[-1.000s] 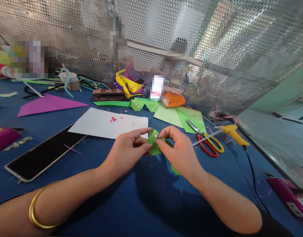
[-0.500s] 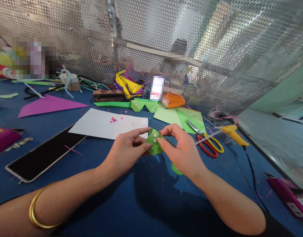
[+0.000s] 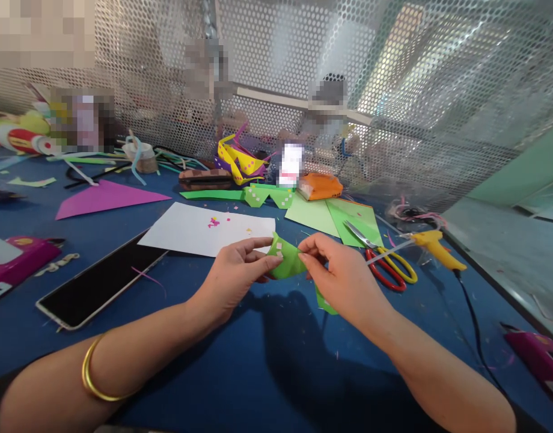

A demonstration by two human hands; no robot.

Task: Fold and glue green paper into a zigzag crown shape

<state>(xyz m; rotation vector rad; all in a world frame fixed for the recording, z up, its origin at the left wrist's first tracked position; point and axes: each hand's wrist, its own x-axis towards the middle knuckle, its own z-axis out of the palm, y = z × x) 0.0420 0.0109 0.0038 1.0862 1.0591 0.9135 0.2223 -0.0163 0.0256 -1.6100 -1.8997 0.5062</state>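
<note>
Head view, left to right. At the left edge of the blue surface (image 3: 258,373), a pink box (image 3: 15,261); just inward, a dark flat screen (image 3: 100,279) lying askew, with a purple paper triangle (image 3: 107,198) farther back. Near the middle, a white sheet (image 3: 204,231) dotted with tiny coloured scraps. In front of it, left hand (image 3: 234,276), gold bangle (image 3: 94,379) on the wrist, grip closed: thumb and fingers pinched on the left side of a small green paper piece (image 3: 285,264). Held just above the surface, mid-width, between both hands. Right hand (image 3: 344,276) pinching the opposite side, grip likewise clamped on the paper. Seems partly folded: small white squares already stuck on, top creased over, a loose green tail hanging below the right hand, apparently not yet folded in. Further right, flat green sheets (image 3: 330,213), red-and-yellow scissors (image 3: 389,267) lying untouched, and a yellow glue gun (image 3: 434,246) near the right edge, cord trailing toward the near right corner.
</note>
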